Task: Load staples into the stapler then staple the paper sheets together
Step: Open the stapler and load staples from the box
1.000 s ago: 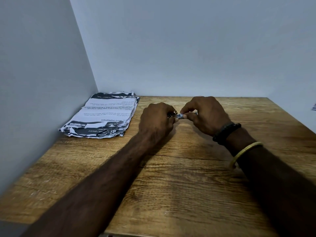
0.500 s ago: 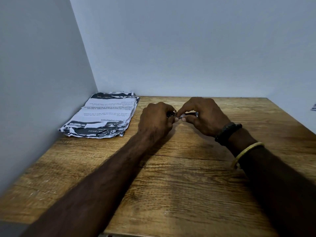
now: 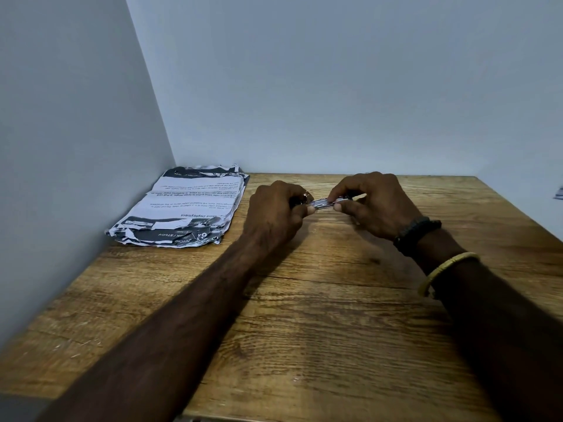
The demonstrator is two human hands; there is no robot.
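Because the left hand [image 3: 275, 210] has its fingers curled tight round the stapler [image 3: 300, 200], only a dark edge and a glint of metal show past the knuckles. The stapler is held just above the wooden table [image 3: 335, 330], toward its far side. The right hand [image 3: 376, 205] pinches a silvery strip [image 3: 324, 204] between thumb and forefinger, and the strip's other end reaches the stapler. It is probably a stick of staples, though at this size it could equally be the sliding magazine rail.

The stapler looks small, so it should be light and rigid enough to grip firmly by the body. The strip is the delicate part. It is thin and smooth, and likely to snap or skew if bent, so it is best held by its long sides near the end and fed in straight.

The paper sheets [image 3: 185, 208] lie stacked in the far left corner, well apart from both hands. Their near edges are torn and curled, so they will be limp and may need squaring before a corner goes under the stapler. The left wall [image 3: 76, 178] touches the stack, so it can only be reached from the right or the front. A black wristband [image 3: 417, 236] and a yellow bangle [image 3: 447, 269] sit on the right wrist, away from the work.
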